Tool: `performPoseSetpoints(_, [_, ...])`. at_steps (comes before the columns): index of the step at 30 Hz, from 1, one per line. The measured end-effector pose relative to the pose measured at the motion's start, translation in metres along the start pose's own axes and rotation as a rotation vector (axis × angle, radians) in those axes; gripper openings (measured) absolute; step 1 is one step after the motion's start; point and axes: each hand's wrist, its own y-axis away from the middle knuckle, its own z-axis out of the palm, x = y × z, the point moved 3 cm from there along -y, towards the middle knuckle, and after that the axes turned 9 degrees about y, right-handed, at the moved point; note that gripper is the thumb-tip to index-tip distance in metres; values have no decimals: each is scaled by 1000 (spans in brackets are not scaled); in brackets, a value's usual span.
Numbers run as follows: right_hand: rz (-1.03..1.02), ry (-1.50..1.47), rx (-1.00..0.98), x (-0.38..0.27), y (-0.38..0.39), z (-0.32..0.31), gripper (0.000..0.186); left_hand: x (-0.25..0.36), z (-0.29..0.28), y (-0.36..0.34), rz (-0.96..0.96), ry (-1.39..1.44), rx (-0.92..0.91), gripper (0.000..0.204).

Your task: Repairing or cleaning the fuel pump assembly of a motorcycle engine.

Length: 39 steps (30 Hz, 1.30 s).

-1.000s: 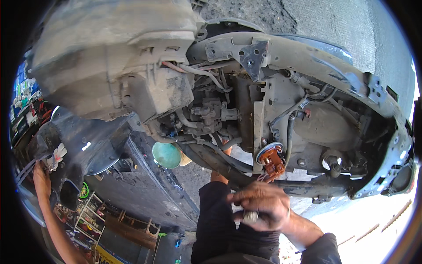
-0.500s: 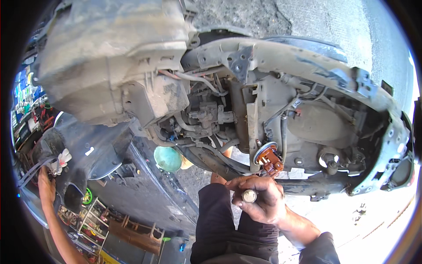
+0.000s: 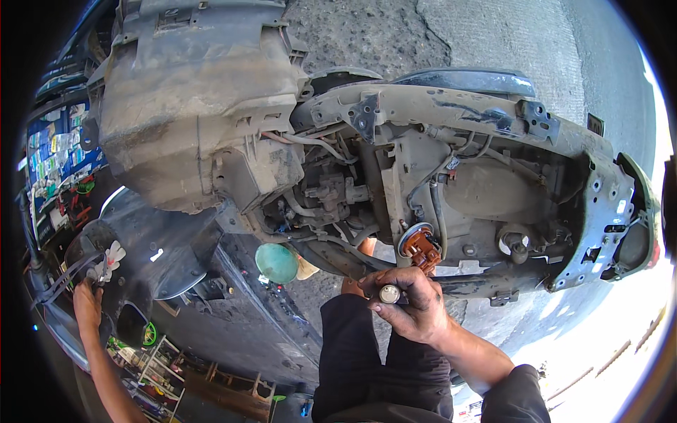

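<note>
My right hand (image 3: pixel 417 310) is closed round a small cylindrical part (image 3: pixel 388 294) whose pale round end points up at me. Just beyond its fingertips is an orange-brown plastic assembly with a round flange (image 3: pixel 422 248), resembling a fuel pump unit, beside the stripped scooter frame (image 3: pixel 423 106). Whether my fingers touch this assembly I cannot tell. Far to the left, my left hand (image 3: pixel 87 304) has its fingers curled by the dark front bodywork of another scooter, next to a white petal-shaped piece (image 3: pixel 110 261). What those fingers hold is too small to make out.
Over the frame's left end sits a large dusty plastic housing (image 3: pixel 190 134). Hoses and wires run through the frame. A round green object (image 3: pixel 276 263) lies below it. At lower left stands a rack (image 3: pixel 159 366); a blue display of packages (image 3: pixel 60 144) is farther left.
The view has shifted slightly, so the scene sits a little differently. Both hands, the cylindrical part and the orange-brown assembly keep nearly the same places relative to the scooters.
</note>
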Motion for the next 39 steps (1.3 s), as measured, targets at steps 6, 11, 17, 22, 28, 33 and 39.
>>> performPoseSetpoints(6, [-81, 70, -9, -2, -3, 2, 40, 13, -5, -8, -103, -80, -128, 32])
performPoseSetpoints(11, [-48, 69, -16, -3, -3, 5, 40, 28, -21, -3, -105, -158, -40, 27])
performPoseSetpoints(17, [-7, 160, -22, 4, 4, 6, 41, 69, -28, -11, -171, -200, -53, 24])
performPoseSetpoints(22, [31, 102, -13, 4, 5, 6, 35, 74, -30, -7, -154, -196, -33, 26])
performPoseSetpoints(28, [99, 95, -28, 1, 1, 13, 29, 79, -36, -7, -250, -135, -14, 24])
performPoseSetpoints(33, [112, 187, -47, -5, -8, 24, 27, 65, -28, -4, -211, -77, 21, 21])
performPoseSetpoints(39, [130, 397, -74, -5, -11, 33, 28, 63, -24, -2, -138, -7, 35, 17])
